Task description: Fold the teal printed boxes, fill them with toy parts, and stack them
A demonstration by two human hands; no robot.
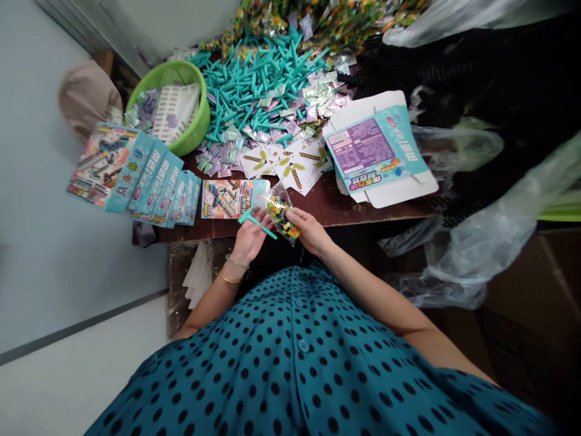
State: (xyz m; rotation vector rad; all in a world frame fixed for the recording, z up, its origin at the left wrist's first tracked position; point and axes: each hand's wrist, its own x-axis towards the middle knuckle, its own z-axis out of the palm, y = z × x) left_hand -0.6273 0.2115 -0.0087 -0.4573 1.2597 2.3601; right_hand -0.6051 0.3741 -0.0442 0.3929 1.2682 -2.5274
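My left hand (252,237) is closed on a teal plastic T-shaped tool (263,226), a small toy hammer or pickaxe by its look. In my right hand (307,230) is a clear bag of small orange, green, yellow and black pieces (284,217), pinched between thumb and fingers. The two hands are close together at the table's front edge, and the bag's left side is near the left fingers. Just behind them lies a printed box (227,198) with a teal side. Instruction sheets (295,166) with pickaxe pictures are spread beyond the bag.
Several teal boxes (157,181) lean in a row at left, beside a green basket (206,115) with packets and sheets. A heap of teal tools (254,79) and small packets (318,100) covers the back. An unfolded box (376,148) and plastic bags (481,248) lie right.
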